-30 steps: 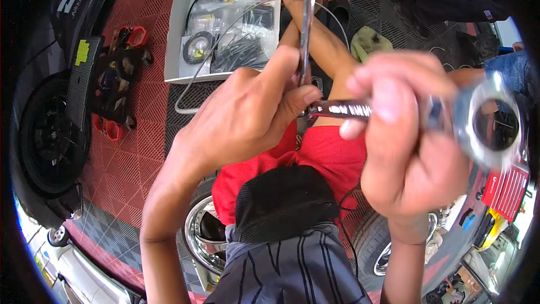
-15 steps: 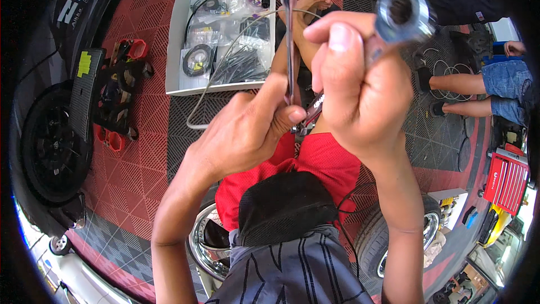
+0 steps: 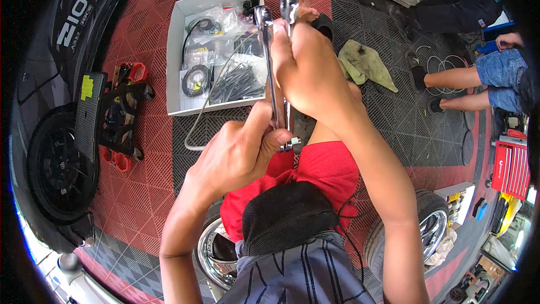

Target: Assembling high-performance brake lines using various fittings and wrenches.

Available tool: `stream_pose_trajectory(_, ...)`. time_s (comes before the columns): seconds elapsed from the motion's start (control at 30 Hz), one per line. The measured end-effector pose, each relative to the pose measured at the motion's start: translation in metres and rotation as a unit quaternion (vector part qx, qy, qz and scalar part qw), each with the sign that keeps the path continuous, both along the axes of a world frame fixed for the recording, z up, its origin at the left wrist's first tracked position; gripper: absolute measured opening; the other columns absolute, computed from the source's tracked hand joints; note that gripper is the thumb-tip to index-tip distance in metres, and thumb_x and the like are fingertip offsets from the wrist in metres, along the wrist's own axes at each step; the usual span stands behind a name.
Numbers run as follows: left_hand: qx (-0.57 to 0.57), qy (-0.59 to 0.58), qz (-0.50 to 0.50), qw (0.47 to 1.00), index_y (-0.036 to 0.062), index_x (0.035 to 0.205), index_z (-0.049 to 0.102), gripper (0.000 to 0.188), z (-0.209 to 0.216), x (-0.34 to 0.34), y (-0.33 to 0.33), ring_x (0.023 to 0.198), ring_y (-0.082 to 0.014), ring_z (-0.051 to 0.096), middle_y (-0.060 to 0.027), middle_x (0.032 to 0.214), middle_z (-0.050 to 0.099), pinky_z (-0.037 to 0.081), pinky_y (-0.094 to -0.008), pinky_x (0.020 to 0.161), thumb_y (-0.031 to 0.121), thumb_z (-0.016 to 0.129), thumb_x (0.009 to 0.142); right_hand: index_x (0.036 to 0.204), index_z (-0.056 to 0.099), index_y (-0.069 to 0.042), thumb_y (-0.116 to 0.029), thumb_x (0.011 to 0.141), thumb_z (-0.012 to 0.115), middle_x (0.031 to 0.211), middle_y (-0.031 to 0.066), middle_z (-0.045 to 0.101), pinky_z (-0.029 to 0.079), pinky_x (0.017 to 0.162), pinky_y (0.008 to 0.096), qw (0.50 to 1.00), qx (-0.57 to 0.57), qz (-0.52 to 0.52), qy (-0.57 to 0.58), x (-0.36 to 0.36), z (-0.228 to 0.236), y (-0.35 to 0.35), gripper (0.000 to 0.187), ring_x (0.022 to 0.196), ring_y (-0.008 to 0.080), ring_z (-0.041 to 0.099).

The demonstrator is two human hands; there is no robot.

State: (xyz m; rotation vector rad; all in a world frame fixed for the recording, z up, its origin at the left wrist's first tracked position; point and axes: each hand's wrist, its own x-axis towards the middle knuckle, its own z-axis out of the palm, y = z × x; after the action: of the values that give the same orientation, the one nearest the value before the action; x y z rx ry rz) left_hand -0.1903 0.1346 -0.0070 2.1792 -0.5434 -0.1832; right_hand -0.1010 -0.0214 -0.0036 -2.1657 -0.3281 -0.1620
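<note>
My left hand (image 3: 233, 155) is closed, fingers wrapped and thumb pressed on the lower end of a slim chrome ratchet wrench (image 3: 269, 59). The wrench stands nearly upright, rounded head at the top. Just right of it, my right hand (image 3: 306, 59) is closed round a second chrome ratchet wrench (image 3: 289, 7), whose rounded head shows above the fist. A shiny chrome end (image 3: 290, 145) sticks out by my left thumb; which wrench it belongs to I cannot tell. My right fingertips are hidden behind the hand.
Beyond my hands lies a white box (image 3: 173, 50) of bagged parts, tape rolls and black ties. A stained cloth (image 3: 365, 65) is on the tiled floor. Wheels (image 3: 382, 242) stand beside me, a car (image 3: 42, 39) at left, a red tool chest (image 3: 509, 163) and another person (image 3: 503, 79) at right.
My right hand has moved left and away from me with its wrench, next to the left one. The wrench's ring-like end no longer faces me. My left hand has shifted slightly downward.
</note>
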Motion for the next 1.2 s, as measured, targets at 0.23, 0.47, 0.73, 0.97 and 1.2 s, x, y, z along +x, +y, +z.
stream_pose_trajectory(0.23,-0.012,-0.004,-0.025,1.000,0.0026,0.100,0.054,0.027,-0.001,-0.003,-0.005,0.066,-0.0401,0.064,-0.0159,0.071,0.062,0.048,-0.0428,0.055,0.029,0.060,0.097,0.080,0.054,0.006,-0.011,0.092,0.050,0.073,0.0253,0.059,0.047,0.066,0.0470,0.995,-0.002,0.089,0.037,0.010,-0.025,0.001,0.021,0.071,0.0424,0.061)
stream_pose_trajectory(0.47,-0.028,0.009,-0.035,0.999,0.0032,0.096,0.046,0.029,-0.007,-0.003,-0.006,0.058,-0.0424,0.060,-0.0193,0.063,0.055,0.044,-0.0487,0.048,0.030,0.059,0.097,0.082,0.055,0.009,-0.013,0.089,0.054,0.072,0.0268,0.056,0.047,0.062,0.0448,0.989,-0.075,0.100,0.081,0.012,-0.042,0.010,0.023,0.062,0.0372,0.057)
stream_pose_trajectory(0.73,-0.023,-0.035,-0.061,0.997,0.0030,0.100,0.047,0.029,-0.006,-0.006,-0.008,0.055,-0.0428,0.059,-0.0198,0.059,0.054,0.043,-0.0489,0.047,0.029,0.060,0.096,0.067,0.065,0.007,-0.017,0.084,0.057,0.057,0.0203,0.062,0.052,0.050,0.0371,0.958,-0.068,0.210,0.182,0.006,-0.078,0.011,0.031,0.055,0.0293,0.066)
stream_pose_trajectory(0.97,0.030,0.045,-0.031,0.998,0.0010,0.097,0.055,0.026,-0.015,-0.007,-0.003,0.065,-0.0403,0.064,-0.0169,0.071,0.061,0.048,-0.0415,0.056,0.027,0.061,0.096,0.078,0.060,0.005,-0.028,0.097,0.048,0.059,0.0144,0.063,0.046,0.041,0.0348,0.986,0.088,-0.058,0.130,0.027,-0.018,-0.022,0.040,0.043,0.0198,0.059)
stream_pose_trajectory(1.2,-0.143,0.031,0.108,0.983,0.0000,0.097,0.050,0.024,-0.003,0.019,0.019,0.047,-0.0168,0.051,-0.0085,0.057,0.053,0.039,-0.0321,0.048,0.023,0.056,0.100,0.103,0.055,0.006,-0.029,0.102,0.051,0.079,0.0182,0.065,0.048,0.045,0.0270,0.958,0.273,-0.012,-0.090,-0.036,0.029,-0.074,0.035,0.049,0.0162,0.057)
